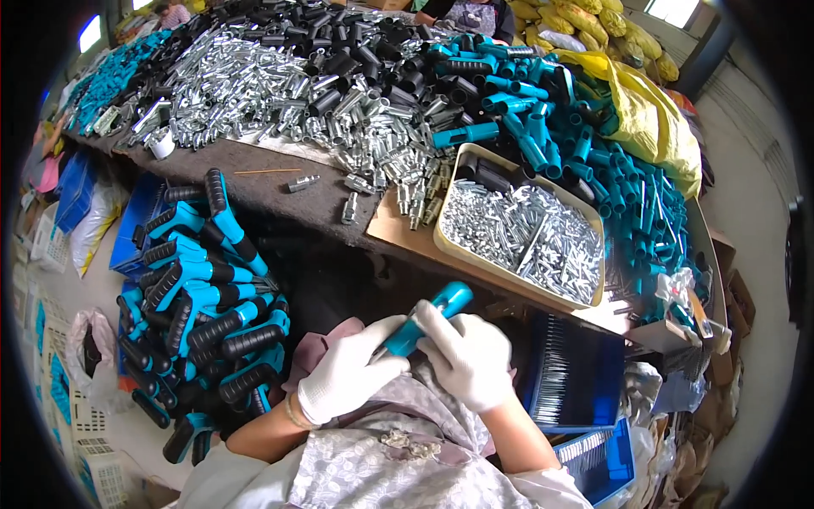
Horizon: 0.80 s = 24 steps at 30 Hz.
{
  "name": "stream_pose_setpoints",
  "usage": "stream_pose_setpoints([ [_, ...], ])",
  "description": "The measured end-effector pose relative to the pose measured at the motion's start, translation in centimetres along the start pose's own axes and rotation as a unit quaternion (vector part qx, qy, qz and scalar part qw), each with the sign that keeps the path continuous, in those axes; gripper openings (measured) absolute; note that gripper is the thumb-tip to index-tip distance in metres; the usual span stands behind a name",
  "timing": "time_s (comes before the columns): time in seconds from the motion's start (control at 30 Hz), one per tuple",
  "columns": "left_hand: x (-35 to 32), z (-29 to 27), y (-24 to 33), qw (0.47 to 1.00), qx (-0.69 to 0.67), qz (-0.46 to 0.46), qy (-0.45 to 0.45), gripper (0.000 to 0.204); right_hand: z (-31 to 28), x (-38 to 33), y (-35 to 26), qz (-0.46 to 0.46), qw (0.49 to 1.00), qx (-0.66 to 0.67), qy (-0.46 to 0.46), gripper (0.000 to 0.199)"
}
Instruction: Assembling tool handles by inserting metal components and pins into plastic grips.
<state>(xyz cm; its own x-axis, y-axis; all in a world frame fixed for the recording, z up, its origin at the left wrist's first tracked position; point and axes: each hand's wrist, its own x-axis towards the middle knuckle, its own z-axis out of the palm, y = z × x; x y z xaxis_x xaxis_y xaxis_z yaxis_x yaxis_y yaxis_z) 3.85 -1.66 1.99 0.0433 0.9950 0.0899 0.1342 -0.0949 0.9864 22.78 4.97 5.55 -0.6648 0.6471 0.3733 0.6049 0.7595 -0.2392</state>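
Above my lap, a teal plastic sleeve (452, 297), shaped like a tube with an opening in its side, slants up to the right between my two gloved hands. My left hand (349, 371), in a white knit glove, is closed round its lower end. The white-gloved right hand (469, 358) grips the sleeve's middle with its fingers and thumb. My palms hide part of the sleeve, so I cannot tell whether anything sits inside it. Just beyond it stands a cream tray (443, 240) of small metal pins (526, 231) on the bench.
Teal sleeves (530, 140) are heaped at the bench's right, near a yellow sack (640, 119). Metal parts (246, 89) and black sleeves (339, 64) cover its middle. Black-and-teal handles (208, 305) pile up at my left. A blue bin (598, 411) holds metal rods on the right. Another person (473, 17) sits opposite.
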Motion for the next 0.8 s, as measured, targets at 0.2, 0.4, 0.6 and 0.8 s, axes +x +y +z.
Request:
stream_pose_setpoints([
  [0.2, -0.3, 0.0, -0.9, 0.998, 0.065, 0.0, -0.026, 0.049, -2.2, -3.2, 1.2, -0.016, 0.898, 0.124, 0.422, 0.042],
  [0.4, -0.3, 0.5, 0.2, 0.998, 0.005, -0.035, -0.056, 0.049, -0.1, -1.8, 3.8, 0.048, 0.983, 0.069, 0.16, 0.047],
  [0.6, -0.3, -0.1, -1.5, 0.996, 0.089, 0.013, -0.022, 0.049, -3.1, 5.5, 9.5, 0.1, 0.959, -0.07, 0.256, 0.042],
  [0.8, -0.8, -1.9, -1.5, 0.982, 0.17, 0.046, -0.069, 0.048, -3.8, 5.7, 7.4, 0.023, 0.974, -0.094, 0.205, 0.071],
])
